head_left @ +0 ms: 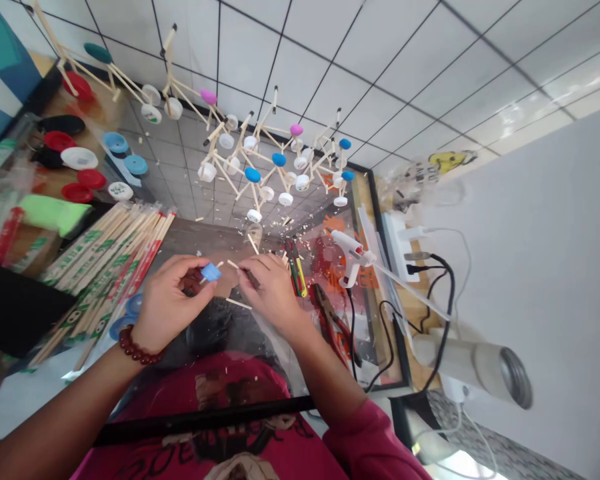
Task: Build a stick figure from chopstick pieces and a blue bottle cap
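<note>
"What's the setting?"

"A white tiled wall (pixel 300 40) behind a glossy dark table (pixel 185 235), littered with chips. Stick figures (pixel 253 175) with caps attached stand along the back."

"And the left hand (pixel 173 293)?"

"Closed, pinching a blue piece (pixel 211 272) between thumb and fingers, above the table's near part. A thin stick end pokes from it toward the other hand."

"The right (pixel 270 287)?"

"Gripping a short stick (pixel 233 265) at its fingertips, the free end just beside the blue piece, a small gap between."

"Anything around them?"

"Wrapped chopsticks (pixel 110 267) lie left of the left hand. Right of the right hand are a yellow cutter (pixel 301 279), pliers (pixel 333 317) and, farther back, a white glue gun (pixel 350 253). A loose stick (pixel 239 303) lies below, between the hands."
</note>
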Available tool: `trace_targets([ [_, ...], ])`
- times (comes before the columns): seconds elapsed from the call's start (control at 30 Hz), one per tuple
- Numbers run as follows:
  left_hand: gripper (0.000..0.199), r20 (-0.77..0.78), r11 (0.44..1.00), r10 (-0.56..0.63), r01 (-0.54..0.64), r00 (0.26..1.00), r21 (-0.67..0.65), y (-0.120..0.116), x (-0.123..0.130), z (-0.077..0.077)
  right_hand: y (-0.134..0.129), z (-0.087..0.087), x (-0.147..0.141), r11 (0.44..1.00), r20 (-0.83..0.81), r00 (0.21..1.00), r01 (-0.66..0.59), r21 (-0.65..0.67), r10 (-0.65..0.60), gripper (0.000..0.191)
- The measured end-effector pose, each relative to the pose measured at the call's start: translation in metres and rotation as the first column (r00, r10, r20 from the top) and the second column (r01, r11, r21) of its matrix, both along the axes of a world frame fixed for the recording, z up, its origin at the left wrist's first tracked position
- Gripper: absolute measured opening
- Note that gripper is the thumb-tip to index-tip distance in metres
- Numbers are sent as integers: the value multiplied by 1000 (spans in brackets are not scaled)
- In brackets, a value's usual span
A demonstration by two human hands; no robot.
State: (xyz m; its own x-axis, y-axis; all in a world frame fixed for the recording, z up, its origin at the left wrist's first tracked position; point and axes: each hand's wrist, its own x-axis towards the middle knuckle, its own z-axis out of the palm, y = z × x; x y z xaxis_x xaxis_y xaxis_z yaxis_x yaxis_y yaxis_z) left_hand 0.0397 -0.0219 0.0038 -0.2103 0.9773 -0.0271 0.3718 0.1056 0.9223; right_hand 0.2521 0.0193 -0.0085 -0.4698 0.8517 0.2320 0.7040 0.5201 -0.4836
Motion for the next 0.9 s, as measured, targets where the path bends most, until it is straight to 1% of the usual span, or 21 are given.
trace_targets([
  [0.13,31,8,1000,18,-18,1000,-11,1,2,1,-2,-2,1,999,-1,1000,-19,29,19,18],
  [0.23,31,12,999,30,-30,999,-24,2,3,2,-3,-4,1,1000,5,1000,-12,-2,12,18],
  [0.5,28,-21,1000,12,-13,1000,-13,2,4,5,-3,-7,-2,998,-20,1000,-13,-53,12,20],
  [0.8,28,-57,1000,-11,11,998,1,1,3,3,-3,-8,-2,997,-28,1000,-9,-71,7,24],
  [0.9,28,-55,1000,-15,15,998,-6,1,3,3,-3,-8,-2,997,-17,1000,-9,-74,7,22],
])
